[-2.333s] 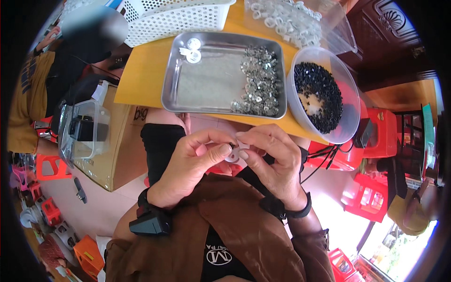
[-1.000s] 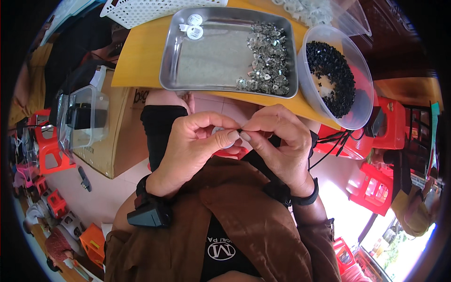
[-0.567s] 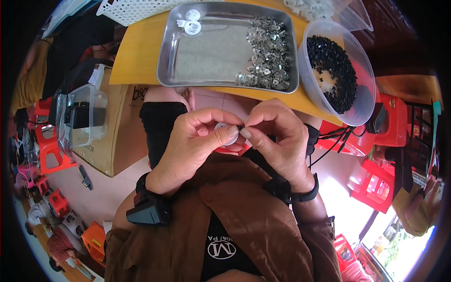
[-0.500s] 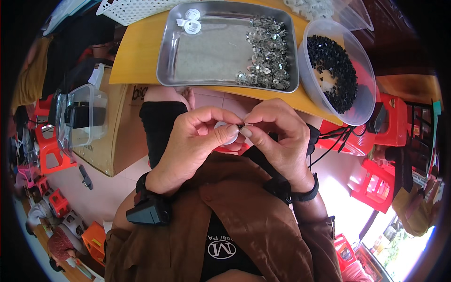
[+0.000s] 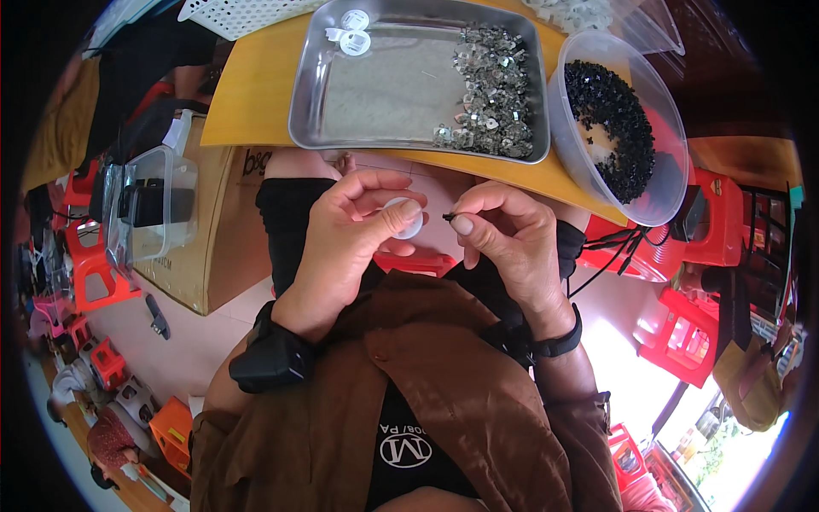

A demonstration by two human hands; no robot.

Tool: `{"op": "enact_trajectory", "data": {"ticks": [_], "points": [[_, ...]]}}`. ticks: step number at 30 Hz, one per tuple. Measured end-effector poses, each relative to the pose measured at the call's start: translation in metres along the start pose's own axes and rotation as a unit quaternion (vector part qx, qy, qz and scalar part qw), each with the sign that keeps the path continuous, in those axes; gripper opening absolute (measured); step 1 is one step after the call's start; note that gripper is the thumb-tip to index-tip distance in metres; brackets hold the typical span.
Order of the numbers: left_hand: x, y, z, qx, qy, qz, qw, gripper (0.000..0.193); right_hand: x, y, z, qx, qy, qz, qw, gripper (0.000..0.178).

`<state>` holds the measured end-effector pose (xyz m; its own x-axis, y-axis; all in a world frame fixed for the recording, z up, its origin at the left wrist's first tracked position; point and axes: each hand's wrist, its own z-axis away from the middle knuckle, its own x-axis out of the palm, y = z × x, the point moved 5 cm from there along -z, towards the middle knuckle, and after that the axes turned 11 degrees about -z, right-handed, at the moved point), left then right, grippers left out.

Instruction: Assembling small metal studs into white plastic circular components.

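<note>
Above my lap, my left hand is closed on a round white plastic disc, with the thumb across its face. To its right, my right hand pinches a tiny black part between thumb and forefinger. A short gap separates the two hands. In front of them, a metal tray has small shiny metal pieces heaped along its right side. More round white discs lie in its far left corner. Right of the tray, a clear plastic bowl holds many small black parts.
The tray and bowl stand on a yellow table, whose near edge is just beyond my hands. A white perforated basket is at the far left. A cardboard box stands left of my legs, red stools to the right.
My hands have drawn apart after being together at the disc. The right hand has moved right with the black part in its pinch; the left has shifted slightly left with the disc.
</note>
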<state>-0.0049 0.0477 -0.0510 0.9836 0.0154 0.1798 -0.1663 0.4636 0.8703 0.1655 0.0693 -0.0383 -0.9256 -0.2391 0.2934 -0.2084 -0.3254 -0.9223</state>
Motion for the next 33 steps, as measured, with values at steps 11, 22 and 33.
{"op": "enact_trajectory", "data": {"ticks": [11,22,33], "points": [[0.007,-0.01,-0.001,0.04,-0.042,-0.055,0.997,0.02,0.015,0.002,0.004,-0.07,-0.094,0.129,0.985,0.012],[0.012,0.002,0.007,0.033,-0.099,0.048,0.993,0.029,0.001,0.0,0.006,-0.044,-0.014,0.06,0.997,0.012],[0.015,0.012,0.014,0.057,-0.11,-0.01,0.992,0.032,0.004,-0.018,0.006,-0.143,0.041,0.133,0.98,0.011]]}}
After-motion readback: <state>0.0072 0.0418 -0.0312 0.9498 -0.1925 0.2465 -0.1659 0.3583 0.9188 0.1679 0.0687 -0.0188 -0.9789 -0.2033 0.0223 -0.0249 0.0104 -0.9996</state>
